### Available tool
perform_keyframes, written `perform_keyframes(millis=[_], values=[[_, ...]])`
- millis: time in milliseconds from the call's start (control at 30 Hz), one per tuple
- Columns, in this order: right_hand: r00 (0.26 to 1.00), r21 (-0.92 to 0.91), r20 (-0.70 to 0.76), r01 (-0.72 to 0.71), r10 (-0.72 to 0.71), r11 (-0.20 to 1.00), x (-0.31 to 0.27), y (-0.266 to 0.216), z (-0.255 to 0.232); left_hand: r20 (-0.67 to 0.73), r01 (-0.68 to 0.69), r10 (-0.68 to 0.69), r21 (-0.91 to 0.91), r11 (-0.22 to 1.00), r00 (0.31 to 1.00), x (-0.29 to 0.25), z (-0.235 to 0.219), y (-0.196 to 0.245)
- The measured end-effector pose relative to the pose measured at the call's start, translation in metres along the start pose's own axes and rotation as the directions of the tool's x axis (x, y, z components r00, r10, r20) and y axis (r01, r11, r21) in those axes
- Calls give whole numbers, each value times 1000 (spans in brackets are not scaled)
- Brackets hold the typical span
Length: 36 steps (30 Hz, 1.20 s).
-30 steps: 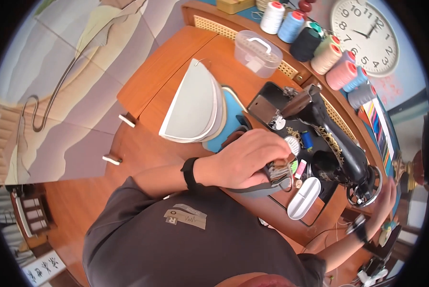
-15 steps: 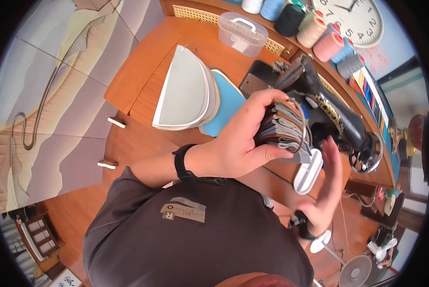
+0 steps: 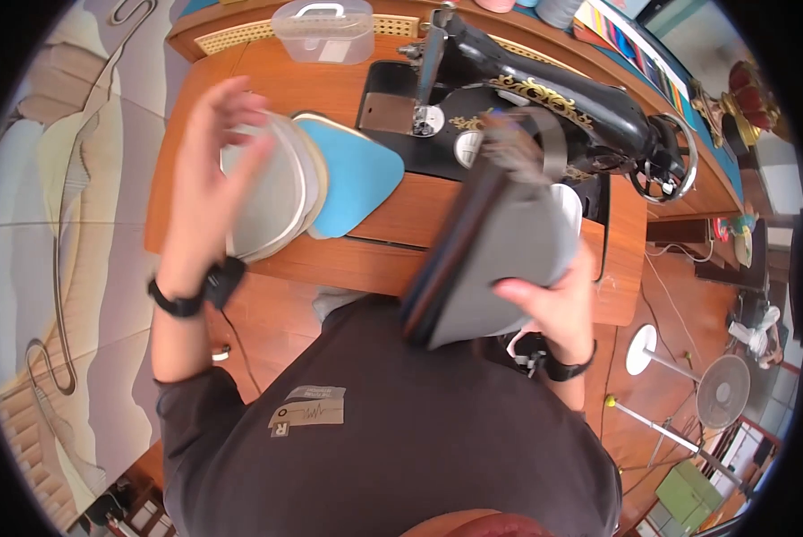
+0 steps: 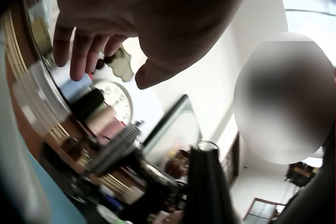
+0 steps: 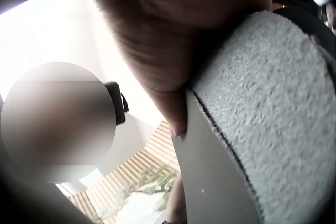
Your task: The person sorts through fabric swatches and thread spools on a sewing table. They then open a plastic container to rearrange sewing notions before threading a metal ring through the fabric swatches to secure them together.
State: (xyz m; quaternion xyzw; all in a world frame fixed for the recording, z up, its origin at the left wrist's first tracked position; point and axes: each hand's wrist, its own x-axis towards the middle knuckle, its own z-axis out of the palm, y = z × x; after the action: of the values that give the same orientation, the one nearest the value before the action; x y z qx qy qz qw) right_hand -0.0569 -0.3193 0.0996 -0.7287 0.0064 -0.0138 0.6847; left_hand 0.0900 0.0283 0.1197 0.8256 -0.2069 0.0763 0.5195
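Observation:
My right hand (image 3: pixel 558 304) grips a thick bundle of material swatches (image 3: pixel 486 277) strung on a metal ring, thumb across the grey top piece. Brown and dark layers show along its edge. In the right wrist view the held swatch (image 5: pixel 278 98) has a rough, speckled grey face beside a smooth grey one. My left hand (image 3: pixel 213 179) is raised over a second swatch stack (image 3: pixel 276 201), whitish and rounded, with its fingers spread and holding nothing. A blue swatch (image 3: pixel 356 174) lies under that stack. In the left wrist view the left hand (image 4: pixel 142 24) has loose, extended fingers.
A black sewing machine (image 3: pixel 544 85) with gold decoration stands behind the bundle, its handwheel (image 3: pixel 674 170) at the right. A clear plastic box (image 3: pixel 325 31) sits at the table's back. Partly behind the bundle is a white oval dish (image 3: pixel 569 210). A fan (image 3: pixel 722 392) stands right.
The swatch bundle has passed from my left hand to my right, which came in from near the handwheel. My left hand has moved left, above the pale stack. The head view has shifted.

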Motion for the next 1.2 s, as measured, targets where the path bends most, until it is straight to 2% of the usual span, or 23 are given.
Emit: perform_keyframes(millis=[33,100,133,233,333,433,533,600,633,767,867,933,1000,1067,1133,1200], values=[[999,67,-30,-35,37,997,-7,3,-16,-36,87,-84,94,992,996,11,-24,-29],[966,164,-257,72,-28,984,-22,18,-39,-97,260,-242,277,925,965,26,-63,-89],[966,97,-240,123,-97,988,-30,34,-62,-118,336,-314,364,869,942,31,-73,-107],[923,124,-362,184,-128,975,-40,53,-88,31,572,-594,234,786,804,43,-61,-98],[920,128,-368,192,-133,973,-42,52,-81,75,593,-604,128,795,793,45,-41,-126],[957,131,-271,142,-102,981,-39,47,-69,179,604,-593,-11,797,785,49,-38,-119],[980,146,-194,68,-39,987,-26,35,-49,208,640,-606,-226,734,768,44,-41,-102],[984,165,-174,8,21,986,-18,27,-35,146,575,-558,-276,770,817,34,-42,-97],[991,185,-118,-36,59,982,-15,22,-30,115,540,-532,-301,786,839,28,-43,-97],[994,104,37,-103,99,989,12,1,0,27,500,-539,-415,760,842,4,-50,-94],[990,85,119,-87,77,993,30,1,18,-72,422,-472,-346,838,879,-18,-56,-94],[980,59,187,-83,71,995,40,5,26,-149,313,-402,-411,856,904,-31,-59,-94],[966,81,227,-148,127,986,46,-1,35,-250,186,-347,-499,846,904,-46,-62,-85],[956,70,258,-160,137,985,50,1,39,-266,100,-345,-643,759,900,-60,-69,-71],[942,85,310,-160,127,983,56,-2,43,-252,126,-445,-739,661,859,-63,-74,-57],[926,135,364,-162,103,978,63,-10,52,-200,165,-511,-796,582,836,-62,-71,-61]])
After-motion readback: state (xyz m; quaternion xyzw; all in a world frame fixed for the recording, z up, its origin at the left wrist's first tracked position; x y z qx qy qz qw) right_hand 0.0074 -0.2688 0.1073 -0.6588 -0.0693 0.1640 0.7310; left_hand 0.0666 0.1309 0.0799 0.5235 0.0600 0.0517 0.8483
